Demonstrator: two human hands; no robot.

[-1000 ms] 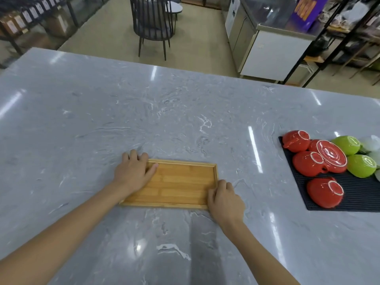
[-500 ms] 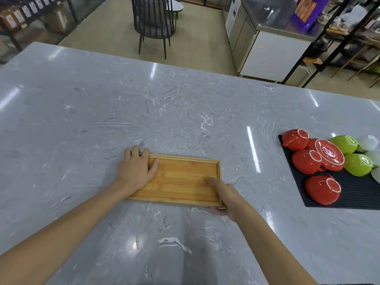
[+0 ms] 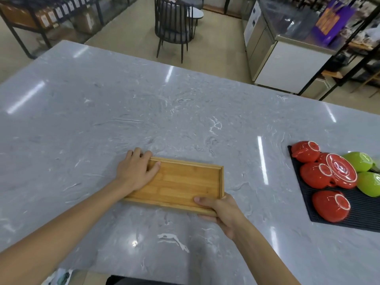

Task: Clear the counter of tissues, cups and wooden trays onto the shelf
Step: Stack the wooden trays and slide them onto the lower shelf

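Note:
A flat wooden tray [image 3: 181, 182] lies near the front of the grey marble counter [image 3: 144, 112]. My left hand [image 3: 135, 171] rests palm down on the tray's left end, fingers over its far left corner. My right hand [image 3: 220, 210] grips the tray's near right corner, thumb on top and fingers under the rim. Red cups [image 3: 329, 206] and green cups [image 3: 368, 184] sit upside down on a black ribbed mat [image 3: 362, 214] at the right. No tissues are in view.
A red saucer [image 3: 341, 171] leans among the cups. Beyond the counter's far edge stand a dark chair [image 3: 172, 27], a steel and white cabinet [image 3: 287, 64] and black metal shelving [image 3: 41, 19] at the left and right.
My right hand has slid from on top of the tray's right end to its near right corner and closed round the rim. The left hand has stayed on the left end.

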